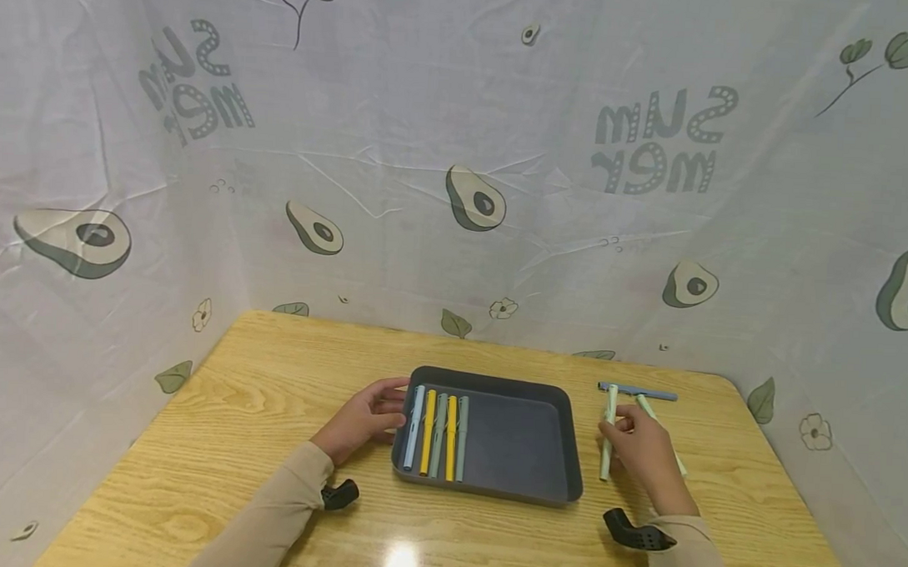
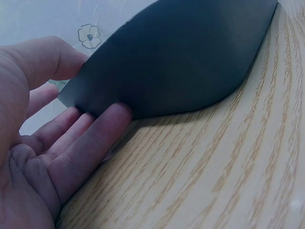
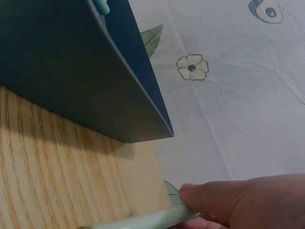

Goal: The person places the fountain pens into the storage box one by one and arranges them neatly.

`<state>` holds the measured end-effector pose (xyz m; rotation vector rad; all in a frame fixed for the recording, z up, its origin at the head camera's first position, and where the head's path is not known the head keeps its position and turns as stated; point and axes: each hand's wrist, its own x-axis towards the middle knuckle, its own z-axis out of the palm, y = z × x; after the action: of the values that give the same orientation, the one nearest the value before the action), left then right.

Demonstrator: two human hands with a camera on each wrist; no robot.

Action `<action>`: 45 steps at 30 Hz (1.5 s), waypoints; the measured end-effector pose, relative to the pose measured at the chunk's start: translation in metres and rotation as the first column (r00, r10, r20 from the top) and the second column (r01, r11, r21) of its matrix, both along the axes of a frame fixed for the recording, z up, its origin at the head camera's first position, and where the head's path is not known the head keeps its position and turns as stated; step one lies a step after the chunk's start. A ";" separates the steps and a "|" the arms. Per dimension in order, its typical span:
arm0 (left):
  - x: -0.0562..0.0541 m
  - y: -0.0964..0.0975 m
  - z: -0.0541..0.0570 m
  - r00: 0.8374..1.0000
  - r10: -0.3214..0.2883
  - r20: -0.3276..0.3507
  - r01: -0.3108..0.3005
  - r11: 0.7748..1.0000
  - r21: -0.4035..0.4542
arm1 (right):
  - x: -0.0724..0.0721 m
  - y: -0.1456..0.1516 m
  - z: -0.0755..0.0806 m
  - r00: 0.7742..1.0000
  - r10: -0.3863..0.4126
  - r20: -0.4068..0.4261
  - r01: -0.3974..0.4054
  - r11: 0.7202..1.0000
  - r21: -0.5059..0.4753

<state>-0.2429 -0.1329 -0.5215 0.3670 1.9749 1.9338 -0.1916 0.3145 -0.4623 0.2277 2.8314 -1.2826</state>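
A dark grey tray lies on the table with several capped pens in a row along its left side: a light blue pen, yellow pens and grey-green pens. At the tray's left end my left hand holds its side, thumb at the rim and fingertips low against the outer wall. Right of the tray, my right hand pinches a pale green pen between thumb and fingers. In the right wrist view this pen shows along the bottom edge.
Behind the right hand a blue pen lies crosswise on the wooden table. Another pale green pen lies partly hidden under that hand. A patterned cloth hangs around the table's back and sides.
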 end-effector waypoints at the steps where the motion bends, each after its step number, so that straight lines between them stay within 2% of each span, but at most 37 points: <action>1: 0.000 0.000 0.000 1.000 0.000 -0.001 0.000 1.000 0.000 | 0.000 -0.001 0.000 1.000 0.001 -0.001 -0.001 1.000 -0.004; 12: -0.001 0.000 -0.001 1.000 -0.002 0.003 0.002 1.000 0.007 | -0.003 -0.009 0.004 0.997 0.045 -0.060 -0.049 0.997 -0.063; 21: 0.001 0.000 0.001 1.000 -0.016 0.000 0.016 1.000 0.018 | -0.005 -0.011 0.001 0.991 0.085 -0.104 -0.089 0.995 -0.039; 38: -0.001 -0.001 -0.001 1.000 -0.021 -0.004 0.021 1.000 0.021 | -0.002 -0.019 0.012 0.961 0.063 -0.268 -0.060 0.998 0.020; 45: -0.001 -0.001 -0.001 1.000 -0.018 0.000 0.018 1.000 0.017 | -0.001 -0.020 0.015 0.956 0.057 -0.289 -0.058 0.998 0.004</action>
<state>-0.2436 -0.1334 -0.5225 0.3876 1.9494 1.9414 -0.1924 0.2948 -0.4468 -0.0486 3.0453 -1.4162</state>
